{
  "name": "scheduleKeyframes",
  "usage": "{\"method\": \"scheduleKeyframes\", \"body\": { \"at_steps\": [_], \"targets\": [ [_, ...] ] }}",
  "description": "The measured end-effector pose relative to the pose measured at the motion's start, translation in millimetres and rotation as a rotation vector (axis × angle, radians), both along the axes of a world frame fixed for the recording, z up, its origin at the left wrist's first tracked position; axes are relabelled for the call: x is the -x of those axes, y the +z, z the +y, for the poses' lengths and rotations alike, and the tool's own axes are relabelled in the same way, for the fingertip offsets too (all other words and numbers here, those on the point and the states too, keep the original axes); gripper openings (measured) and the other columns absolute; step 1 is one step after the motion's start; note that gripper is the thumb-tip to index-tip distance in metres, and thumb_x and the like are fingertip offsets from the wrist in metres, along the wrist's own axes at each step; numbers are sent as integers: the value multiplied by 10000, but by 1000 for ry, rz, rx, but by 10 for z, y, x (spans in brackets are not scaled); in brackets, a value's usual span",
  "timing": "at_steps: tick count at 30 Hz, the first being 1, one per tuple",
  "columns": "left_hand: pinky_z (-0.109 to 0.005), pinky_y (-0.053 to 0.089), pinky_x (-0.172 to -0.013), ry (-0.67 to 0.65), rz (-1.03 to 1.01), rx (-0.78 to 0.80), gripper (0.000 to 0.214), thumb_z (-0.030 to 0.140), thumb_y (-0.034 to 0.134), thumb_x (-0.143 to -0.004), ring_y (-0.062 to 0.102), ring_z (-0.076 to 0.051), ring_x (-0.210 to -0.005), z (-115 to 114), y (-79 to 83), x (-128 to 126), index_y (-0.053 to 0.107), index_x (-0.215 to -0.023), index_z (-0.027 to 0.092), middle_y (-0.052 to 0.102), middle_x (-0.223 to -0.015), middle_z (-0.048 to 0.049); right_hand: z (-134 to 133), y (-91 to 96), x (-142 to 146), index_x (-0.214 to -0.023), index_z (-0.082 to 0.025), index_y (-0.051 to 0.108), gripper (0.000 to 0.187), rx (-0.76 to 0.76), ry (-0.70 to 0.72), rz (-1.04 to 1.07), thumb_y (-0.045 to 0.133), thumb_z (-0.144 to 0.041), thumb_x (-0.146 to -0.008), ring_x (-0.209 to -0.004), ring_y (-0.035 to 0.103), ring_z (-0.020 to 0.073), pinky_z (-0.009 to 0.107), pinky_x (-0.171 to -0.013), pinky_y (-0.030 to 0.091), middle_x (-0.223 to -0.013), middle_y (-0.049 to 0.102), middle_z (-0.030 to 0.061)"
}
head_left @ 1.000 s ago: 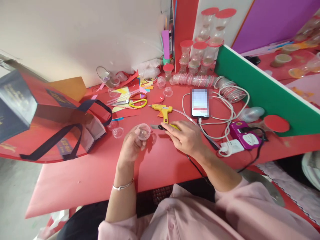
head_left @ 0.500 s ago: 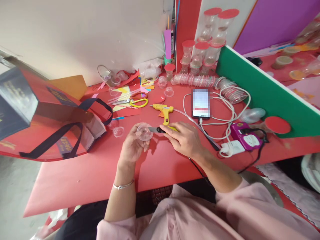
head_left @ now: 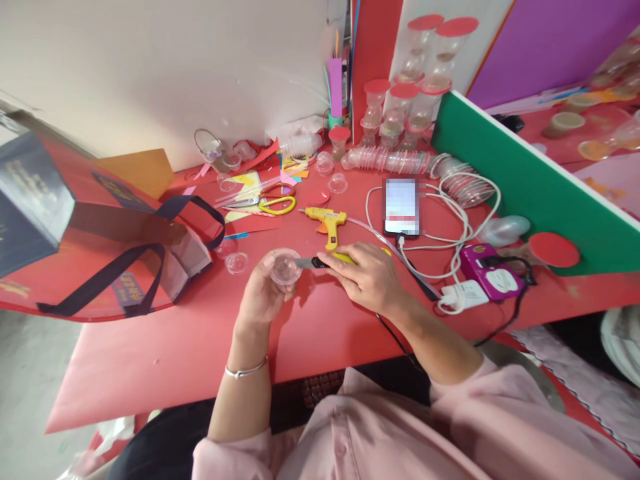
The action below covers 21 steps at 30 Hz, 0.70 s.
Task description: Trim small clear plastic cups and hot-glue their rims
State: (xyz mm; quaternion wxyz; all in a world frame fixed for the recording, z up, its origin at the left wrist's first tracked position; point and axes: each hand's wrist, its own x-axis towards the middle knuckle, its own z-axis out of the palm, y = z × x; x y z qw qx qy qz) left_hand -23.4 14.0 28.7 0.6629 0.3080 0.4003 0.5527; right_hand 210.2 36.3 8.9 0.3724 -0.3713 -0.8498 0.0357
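Left hand: my left hand (head_left: 261, 293) is closed around one clear cup (head_left: 285, 267). My fingers wrap it from below and from the left, and its round face is turned up toward me.
Right hand: my right hand (head_left: 367, 277) grips one knife (head_left: 320, 262) by its yellow handle, fingers curled over the top.
Where the cup is: centre of the frame, just left of the knife and raised off the table (head_left: 175, 347).
Knife to cup: the knife's long axis runs almost level across the frame, handle to the right and blade tip to the left. The tip sits at the cup's right edge, but I cannot tell if it touches. The right hand is the nearer one to the blade, and the left hand carries the cup.
Loose cups: two loose cups (head_left: 236, 263) lie on the table just left of my left hand, side by side.
Beyond the knife: one yellow glue gun (head_left: 327, 220) lies just above my right hand, nozzle to the left.
Further up: one pair of scissors (head_left: 275, 203) with yellow handles lies among paper scraps.
Right of the gun: one phone (head_left: 401, 207) lies flat with white cables looped around it.
Far left: one red bag (head_left: 100, 233) lies on its side.
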Motion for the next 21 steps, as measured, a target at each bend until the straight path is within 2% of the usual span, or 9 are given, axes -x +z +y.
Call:
{"method": "scheduleKeyframes", "body": {
  "at_steps": [6, 9, 13, 18, 21],
  "targets": [
    [-189, 369, -378, 6, -19, 32, 460, 572, 681, -842, 508, -89, -473, -9, -34, 28, 744, -967, 134, 659, -728, -45, 57, 0, -63, -1338, -308, 707, 367, -37, -162, 48, 636, -225, -988, -923, 675, 219, 375, -830, 526, -1054, 754, 73],
    [-194, 380, -396, 27, -20, 30, 440, 565, 693, -847, 502, -87, -483, 3, -32, 27, 736, -977, 147, 654, -734, -39, 44, 21, -51, -1334, -307, 705, 354, -8, -99, 114, 636, -240, -993, -930, 682, 206, 361, -841, 540, -1058, 755, 64],
    [-189, 375, -399, 4, -36, 41, 459, 593, 685, -858, 493, -84, -482, 14, 4, 19, 733, -969, 151, 623, -687, -22, 6, 27, 1, -1323, -311, 713, 342, 41, 34, 54, 634, -255, -996, -964, 696, 206, 354, -858, 555, -1089, 763, 64],
    [-186, 384, -400, 95, -17, 22, 439, 569, 704, -840, 520, -89, -497, 14, 18, 19, 727, -992, 157, 663, -757, -39, -4, 25, 8, -1325, -289, 709, 329, 104, 49, 70, 596, -253, -1017, -1011, 706, 212, 356, -879, 550, -1146, 770, 75],
    [-175, 364, -388, 123, 27, -15, 366, 493, 699, -858, 541, -89, -526, 12, 4, 13, 722, -1030, 170, 680, -855, -48, -23, 50, 5, -1318, -252, 697, 311, 206, 91, 114, 539, -274, -1051, -1014, 722, 195, 319, -871, 536, -1170, 780, 67]
  ]
}}
